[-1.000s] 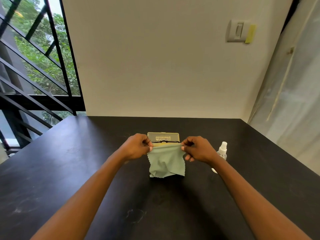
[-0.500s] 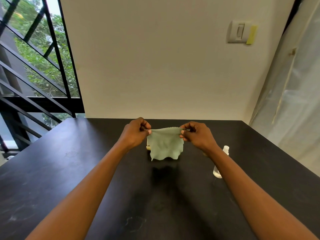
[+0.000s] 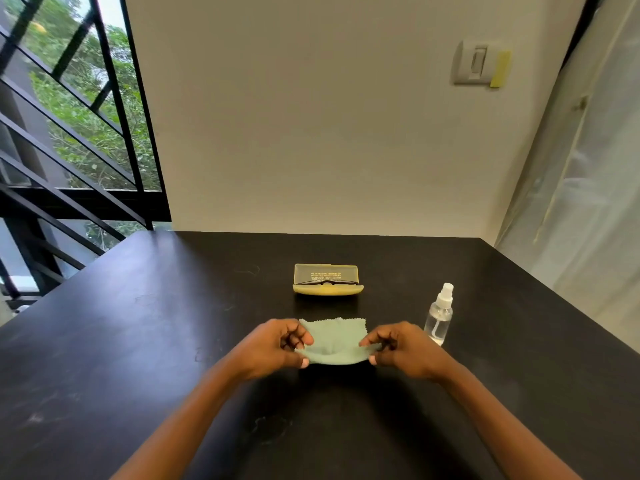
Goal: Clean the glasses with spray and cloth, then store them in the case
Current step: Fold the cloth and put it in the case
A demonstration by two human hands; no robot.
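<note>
Head view: black worktop (image 3: 138, 341) with a pale green cloth (image 3: 330, 341) held low over it, near edge pinched at both ends. Left hand (image 3: 273, 348) grips the cloth's left side, right hand (image 3: 403, 351) grips the right side, far edge free. Yellow case (image 3: 327, 279) lies open beyond the cloth, dark glasses (image 3: 327, 282) inside. Clear spray bottle (image 3: 440, 315) stands upright just right of the right hand.

Pale green cloth (image 3: 332, 342); yellow case (image 3: 328, 283); clear bottle (image 3: 440, 318), white nozzle; black table (image 3: 138, 341).
</note>
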